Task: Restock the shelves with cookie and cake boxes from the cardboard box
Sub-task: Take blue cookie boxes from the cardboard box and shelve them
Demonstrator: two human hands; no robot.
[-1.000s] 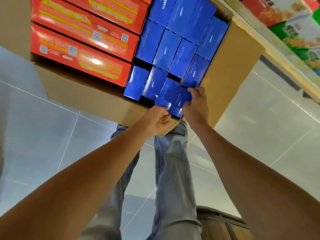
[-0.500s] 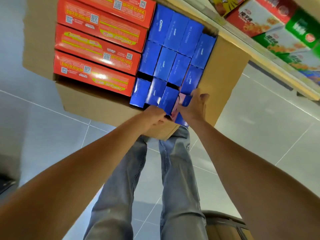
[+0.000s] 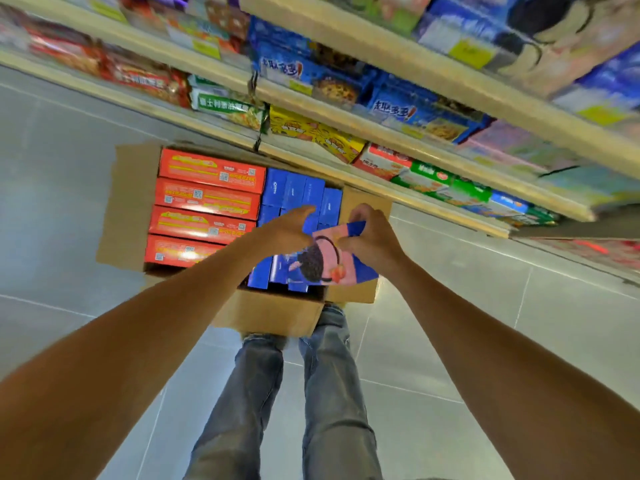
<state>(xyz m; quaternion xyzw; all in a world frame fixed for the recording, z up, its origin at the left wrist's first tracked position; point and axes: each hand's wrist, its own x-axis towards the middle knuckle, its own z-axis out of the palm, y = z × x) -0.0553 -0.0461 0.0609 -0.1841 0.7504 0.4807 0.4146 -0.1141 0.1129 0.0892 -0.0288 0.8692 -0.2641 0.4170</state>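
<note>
Head view | Oreo box [image 3: 332, 261] above the cardboard box [image 3: 270, 315] | right hand [image 3: 372, 239] pinches its top, left hand [image 3: 285, 232] curled alongside, hold unclear | we should support both ends while lifting.

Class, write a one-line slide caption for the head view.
Left hand and right hand hold a blue-and-pink cookie box above the open cardboard box, beside stocked shelves.

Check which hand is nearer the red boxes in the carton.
Left. The left hand is just beside the red boxes, over the blue boxes; the right hand is farther right, gripping the pink-and-blue box.
</note>
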